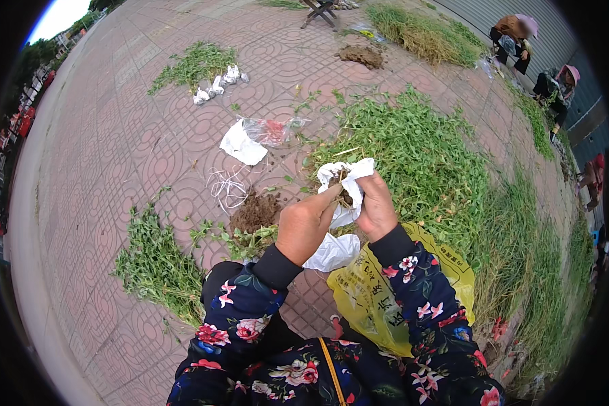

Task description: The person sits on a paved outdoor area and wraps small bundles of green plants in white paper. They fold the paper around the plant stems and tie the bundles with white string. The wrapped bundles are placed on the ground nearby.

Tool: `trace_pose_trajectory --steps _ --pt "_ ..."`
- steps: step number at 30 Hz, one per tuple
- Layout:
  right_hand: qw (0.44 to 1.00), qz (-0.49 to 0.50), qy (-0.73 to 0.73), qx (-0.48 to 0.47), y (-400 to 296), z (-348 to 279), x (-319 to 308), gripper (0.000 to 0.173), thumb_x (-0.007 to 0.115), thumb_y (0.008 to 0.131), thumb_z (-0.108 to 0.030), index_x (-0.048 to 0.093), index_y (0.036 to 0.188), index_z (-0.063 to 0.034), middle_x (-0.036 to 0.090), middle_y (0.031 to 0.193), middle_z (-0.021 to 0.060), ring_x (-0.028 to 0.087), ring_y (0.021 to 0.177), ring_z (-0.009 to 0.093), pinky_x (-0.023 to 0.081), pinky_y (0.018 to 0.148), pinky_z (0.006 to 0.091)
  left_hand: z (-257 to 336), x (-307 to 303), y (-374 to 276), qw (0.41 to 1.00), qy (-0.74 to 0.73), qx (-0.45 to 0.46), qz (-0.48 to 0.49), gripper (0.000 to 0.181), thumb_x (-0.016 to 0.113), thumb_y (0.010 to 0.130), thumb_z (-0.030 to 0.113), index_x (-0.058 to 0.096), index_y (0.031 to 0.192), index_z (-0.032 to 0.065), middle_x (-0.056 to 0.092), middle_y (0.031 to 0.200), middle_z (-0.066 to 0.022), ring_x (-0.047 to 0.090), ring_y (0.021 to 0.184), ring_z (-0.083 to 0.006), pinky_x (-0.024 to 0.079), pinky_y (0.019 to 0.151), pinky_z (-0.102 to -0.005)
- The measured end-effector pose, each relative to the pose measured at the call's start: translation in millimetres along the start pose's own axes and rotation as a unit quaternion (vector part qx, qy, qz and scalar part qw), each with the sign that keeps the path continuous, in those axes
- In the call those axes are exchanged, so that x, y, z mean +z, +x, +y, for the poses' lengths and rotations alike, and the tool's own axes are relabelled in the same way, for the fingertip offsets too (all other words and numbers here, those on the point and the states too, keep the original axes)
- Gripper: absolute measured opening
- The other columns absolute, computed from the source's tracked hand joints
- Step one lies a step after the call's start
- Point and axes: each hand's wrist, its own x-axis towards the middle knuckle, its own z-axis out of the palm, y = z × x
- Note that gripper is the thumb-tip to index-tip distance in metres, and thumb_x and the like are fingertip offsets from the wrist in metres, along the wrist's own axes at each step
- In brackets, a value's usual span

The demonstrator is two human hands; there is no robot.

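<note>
My right hand (376, 205) grips the side of a small white cloth-like pouch (363, 170) that holds brown soil. The fingers of my left hand (304, 221) reach to the pouch's mouth, at the soil and some thin pale stems; whether they pinch a stem is hard to tell. Below the pouch lies another white sheet (335, 251). A heap of loose soil (256, 210) is to the left of my left hand, beside a tangle of white string (226, 188). Leafy green stems (254, 239) lie just below that soil.
A large pile of green plants (421, 162) spreads at the right, a yellow plastic bag (370, 299) near my right sleeve. Further off are a white sheet (243, 144), clear plastic (274, 131), tied white bundles (215, 87), another soil heap (361, 56) and seated people (512, 38).
</note>
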Motion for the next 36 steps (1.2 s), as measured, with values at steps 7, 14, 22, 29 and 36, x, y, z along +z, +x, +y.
trace_pose_trajectory --steps 7,14,22,29,36 --pt "1.0 -0.001 0.0 0.0 -1 0 2 0.02 0.048 0.083 -0.001 0.051 0.102 0.0014 0.059 0.097 0.0103 0.059 0.087 0.018 0.049 0.077 0.0303 -4 0 -1 1.0 -0.006 0.002 -0.02 0.026 0.058 0.075 0.009 0.061 0.101 0.0087 0.061 0.077 -0.0155 0.059 0.066 -0.031 0.047 0.056 -0.037" --pt "0.997 -0.013 -0.075 0.005 -6 -3 8 0.02 0.048 0.082 -0.001 0.051 0.101 0.0029 0.06 0.093 0.0102 0.06 0.083 0.017 0.049 0.074 0.0291 0 -4 0 0.996 0.054 0.018 -0.069 0.019 0.058 0.072 0.006 0.062 0.091 0.0065 0.059 0.073 -0.0157 0.058 0.067 -0.0323 0.046 0.057 -0.0376" --pt "0.993 -0.026 -0.114 0.022 -11 3 12 0.023 0.052 0.081 -0.002 0.051 0.103 0.0037 0.06 0.093 0.0088 0.06 0.083 0.015 0.049 0.073 0.0262 -10 3 -2 0.993 0.098 0.047 -0.039 0.006 0.057 0.073 0.011 0.056 0.07 0.0052 0.054 0.063 -0.0127 0.056 0.059 -0.0313 0.044 0.051 -0.0399" --pt "0.99 -0.037 -0.137 0.011 -13 9 11 0.025 0.055 0.081 -0.004 0.051 0.105 0.003 0.059 0.094 0.0073 0.059 0.081 0.012 0.048 0.071 0.0249 -13 9 -4 0.997 0.076 0.009 -0.006 0.009 0.059 0.07 0.011 0.055 0.067 0.0038 0.055 0.062 -0.0133 0.056 0.058 -0.0324 0.044 0.051 -0.0406" --pt "0.975 -0.051 -0.214 -0.009 -17 12 14 0.021 0.056 0.08 -0.002 0.054 0.101 0.0012 0.059 0.095 0.0059 0.057 0.081 0.009 0.047 0.072 0.0236 -17 17 -4 0.993 0.071 -0.093 -0.024 0.014 0.061 0.066 0.007 0.057 0.075 -0.0028 0.056 0.065 -0.0211 0.057 0.061 -0.0359 0.045 0.054 -0.0404"
